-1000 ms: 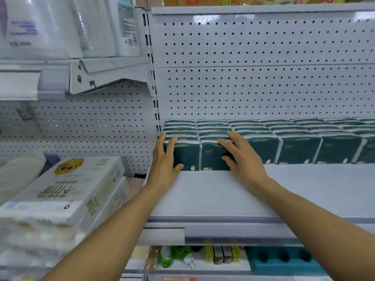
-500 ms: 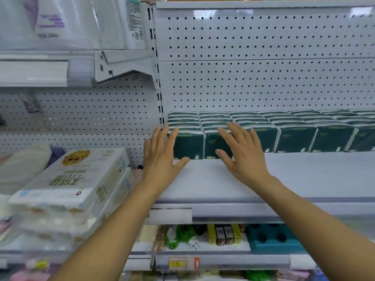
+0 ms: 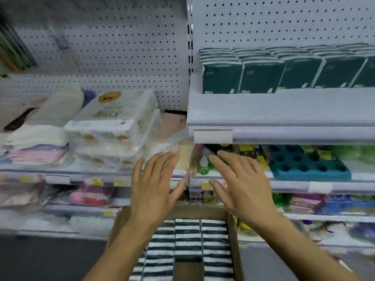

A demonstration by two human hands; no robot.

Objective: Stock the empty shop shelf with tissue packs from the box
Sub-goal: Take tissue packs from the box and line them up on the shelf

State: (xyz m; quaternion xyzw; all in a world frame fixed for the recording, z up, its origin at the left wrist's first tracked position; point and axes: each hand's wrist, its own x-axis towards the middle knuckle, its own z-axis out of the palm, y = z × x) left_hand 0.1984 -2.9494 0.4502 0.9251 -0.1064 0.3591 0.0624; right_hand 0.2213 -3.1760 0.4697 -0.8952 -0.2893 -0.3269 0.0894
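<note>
Two hands are hovering in mid-air with fingers straight and spread, holding nothing — the left hand [image 3: 154, 191] and the right hand [image 3: 245, 189] are hanging side by side, a little apart, above the far end of the cardboard box [image 3: 235, 250]. Inside the box, tissue packs [image 3: 187, 238] are standing on edge in tight rows, showing as dark green and white stripes; one gap is opening in the middle row near the bottom of the view. More of the same packs [image 3: 261, 77] are sitting on the grey shelf [image 3: 284, 110] up and to the right, lined along its back against the pegboard, dark green fronts with pale lettering facing out, the front strip of the shelf lying bare. To the left, a stack of white wrapped tissue bundles [image 3: 113, 118] with a cartoon face is resting on a lower shelf beside folded cloths [image 3: 38, 145]. Below the grey shelf a teal tray with round holes [image 3: 308, 165] is sitting among small goods, which are too blurred to name — possibly cleaning items. Nothing is lying between the hands and the box.
</note>
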